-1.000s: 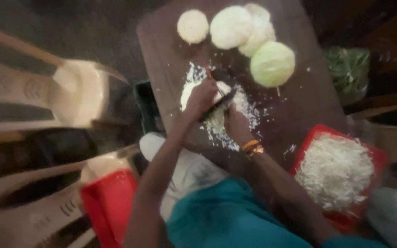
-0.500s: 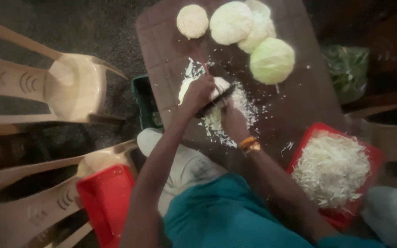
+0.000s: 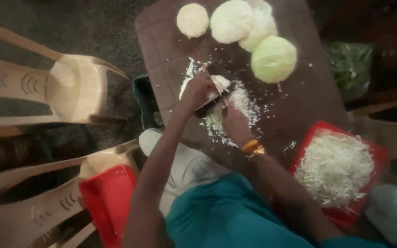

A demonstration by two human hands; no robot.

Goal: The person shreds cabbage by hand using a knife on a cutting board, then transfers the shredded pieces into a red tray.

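Both forearms are reaching forward over the table, converging near its middle. Left hand (image 3: 197, 92) is curling knuckles-up, fingers closed around something. Right hand (image 3: 235, 123) is sitting just beside it, fingers bent downward, orange bangle on the wrist. Elbows are bending, hands nearly touching.

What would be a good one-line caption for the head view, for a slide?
Left hand and right hand shred cabbage with a knife on a dark board.
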